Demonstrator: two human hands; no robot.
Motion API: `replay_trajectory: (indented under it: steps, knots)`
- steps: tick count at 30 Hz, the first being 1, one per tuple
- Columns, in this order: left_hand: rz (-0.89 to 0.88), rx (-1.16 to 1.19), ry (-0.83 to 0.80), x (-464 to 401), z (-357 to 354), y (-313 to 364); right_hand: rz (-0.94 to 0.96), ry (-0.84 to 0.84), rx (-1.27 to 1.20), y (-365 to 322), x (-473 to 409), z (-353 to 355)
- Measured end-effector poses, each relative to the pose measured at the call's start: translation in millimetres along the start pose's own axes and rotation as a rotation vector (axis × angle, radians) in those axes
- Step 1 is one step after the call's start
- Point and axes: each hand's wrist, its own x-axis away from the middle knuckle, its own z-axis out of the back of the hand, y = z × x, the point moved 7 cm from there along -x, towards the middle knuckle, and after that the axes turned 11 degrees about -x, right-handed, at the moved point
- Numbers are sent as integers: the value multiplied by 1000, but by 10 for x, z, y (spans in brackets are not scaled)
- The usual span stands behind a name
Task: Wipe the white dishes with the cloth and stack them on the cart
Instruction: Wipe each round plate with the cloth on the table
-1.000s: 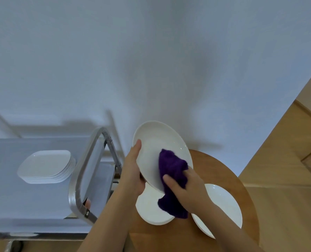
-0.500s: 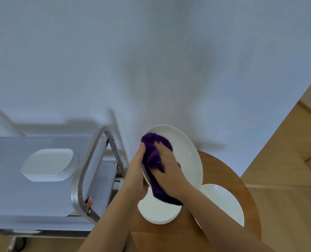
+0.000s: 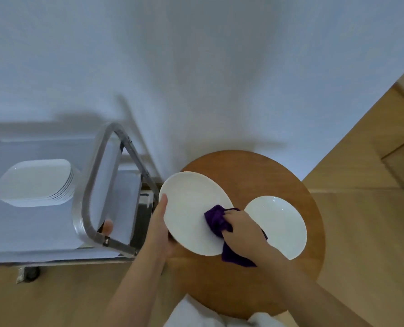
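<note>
Left hand (image 3: 159,228) grips the plate (image 3: 191,211) by its rim (fingers probably beneath); right hand (image 3: 242,228), clutching the purple cloth (image 3: 216,220), could push it loose.

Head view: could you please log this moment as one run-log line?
phase: wiping | left hand: holds round white plate | right hand: presses purple cloth on it | cart: stack of rectangular dishes

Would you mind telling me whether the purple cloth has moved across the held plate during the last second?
Yes. The purple cloth has slid from the held plate's upper left edge to its lower right edge.
</note>
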Motion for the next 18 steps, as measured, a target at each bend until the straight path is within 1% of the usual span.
replay_trajectory:
  steps: [2, 4, 6, 8, 10, 14, 18]
  knots:
    - [90, 51, 44, -100, 112, -252, -115, 105, -113, 229, 26, -35]
    - [92, 73, 98, -194, 250, -404, -204, 187, -205, 428, 104, -57]
    - [125, 92, 78, -279, 278, -520, -264, 215, -253, 594, 170, -87]
    - [168, 23, 120, -359, 317, -635, -295, 236, -292, 695, 225, -105]
    - [205, -44, 218, -433, 393, -741, -317, 255, -339, 755, 271, -121]
    - [265, -103, 369, -563, 545, -899, -369, 262, -417, 824, 292, -185]
    - [301, -289, 389, -704, 616, -983, -390, 259, -436, 865, 282, -223]
